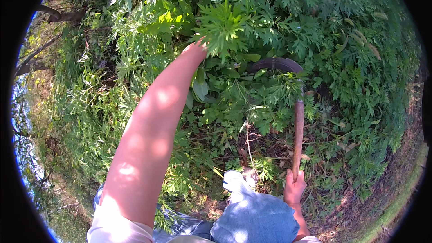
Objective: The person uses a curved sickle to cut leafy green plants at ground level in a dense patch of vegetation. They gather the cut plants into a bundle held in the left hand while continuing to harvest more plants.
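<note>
My right hand (294, 187) is closed around the wooden handle (298, 131) of a sickle, low at the right. The sickle's dark curved blade (283, 63) bends left among the leaves, and foliage partly covers it. My left arm stretches far forward into the weeds. Leaves of a bright green plant (224, 27) hide most of my left hand (198, 45), so its fingers and anything in them cannot be made out. Broad leaves (200, 89) grow just below that wrist.
Dense leafy weeds (344, 40) surround both hands. A thin bare stem (248, 141) stands over dry litter between the arms. My denim-covered knee (256, 217) is at the bottom. Tree branches (64, 16) show at the left rim, and a grassy strip (398, 200) curves along the lower right.
</note>
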Demonstrator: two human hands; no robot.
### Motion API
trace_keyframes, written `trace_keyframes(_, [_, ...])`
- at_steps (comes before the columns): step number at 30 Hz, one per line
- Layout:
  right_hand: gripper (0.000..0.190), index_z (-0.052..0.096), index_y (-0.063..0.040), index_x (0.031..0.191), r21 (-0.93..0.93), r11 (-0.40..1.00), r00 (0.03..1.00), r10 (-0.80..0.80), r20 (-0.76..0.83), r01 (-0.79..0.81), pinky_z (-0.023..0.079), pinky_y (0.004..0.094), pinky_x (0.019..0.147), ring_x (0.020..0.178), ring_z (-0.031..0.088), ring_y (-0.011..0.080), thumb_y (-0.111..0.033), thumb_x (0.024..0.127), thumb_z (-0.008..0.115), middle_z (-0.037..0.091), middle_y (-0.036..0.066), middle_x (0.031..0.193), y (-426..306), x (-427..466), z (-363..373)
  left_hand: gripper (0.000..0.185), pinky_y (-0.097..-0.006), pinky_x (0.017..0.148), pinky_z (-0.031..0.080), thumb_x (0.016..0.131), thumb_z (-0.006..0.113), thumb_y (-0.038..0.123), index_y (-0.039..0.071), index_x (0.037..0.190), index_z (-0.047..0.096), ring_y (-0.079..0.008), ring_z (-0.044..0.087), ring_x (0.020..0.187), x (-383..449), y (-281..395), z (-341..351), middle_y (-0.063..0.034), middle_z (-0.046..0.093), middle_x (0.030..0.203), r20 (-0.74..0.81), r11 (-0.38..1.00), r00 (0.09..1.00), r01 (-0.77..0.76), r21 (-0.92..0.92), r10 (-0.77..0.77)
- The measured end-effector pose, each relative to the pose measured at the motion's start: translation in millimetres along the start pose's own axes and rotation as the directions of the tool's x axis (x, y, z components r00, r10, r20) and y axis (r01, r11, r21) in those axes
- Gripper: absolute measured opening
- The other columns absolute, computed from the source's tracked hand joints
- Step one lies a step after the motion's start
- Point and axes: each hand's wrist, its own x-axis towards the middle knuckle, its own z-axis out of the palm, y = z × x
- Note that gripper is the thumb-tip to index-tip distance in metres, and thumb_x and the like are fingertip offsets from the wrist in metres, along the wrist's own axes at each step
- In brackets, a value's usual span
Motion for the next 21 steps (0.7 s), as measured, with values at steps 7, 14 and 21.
trace_keyframes(7, [0.026, 0.053, -0.002, 0.088, 0.012, 0.997, 0.994, -0.070, -0.084, 0.071, 0.046, 0.0339, 0.054, 0.055, 0.056, 0.0171, -0.025, 0.095, 0.064, 0.060, 0.010, 0.064, 5, -3, -1, 0.046, -0.0354, 0.062, 0.048, 0.094, 0.051, 0.010, 0.020, 0.138, 0.047, -0.0213, 0.058, 0.076, 8, -33, 0, -0.0092, 0.059, 0.095, -0.078, 0.997, 0.994, 0.074, -0.022, -0.076])
trace_keyframes(14, [0.024, 0.056, -0.002, 0.091, 0.073, 0.987, 0.988, -0.141, -0.055, 0.145, 0.046, 0.0327, 0.055, 0.056, 0.055, 0.0147, -0.023, 0.094, 0.065, 0.058, 0.007, 0.064, 20, -4, -1, 0.048, -0.0287, 0.039, 0.034, 0.090, 0.058, 0.005, 0.021, 0.135, 0.049, -0.0129, 0.043, 0.050, -8, -67, -34, -0.0014, 0.052, 0.073, -0.025, 0.870, 0.971, 0.203, -0.450, -0.239])
trace_keyframes(21, [0.024, 0.055, -0.001, 0.100, 0.073, 0.930, 0.931, -0.363, 0.038, 0.360, 0.047, 0.0348, 0.055, 0.056, 0.057, 0.0189, -0.019, 0.091, 0.069, 0.059, 0.010, 0.066, -25, 4, -1, 0.040, -0.0230, 0.038, 0.034, 0.087, 0.069, 0.005, 0.017, 0.121, 0.054, -0.0110, 0.046, 0.057, -38, -58, -41, -0.0011, 0.054, 0.080, 0.103, 0.327, 0.992, 0.074, -0.942, 0.074])
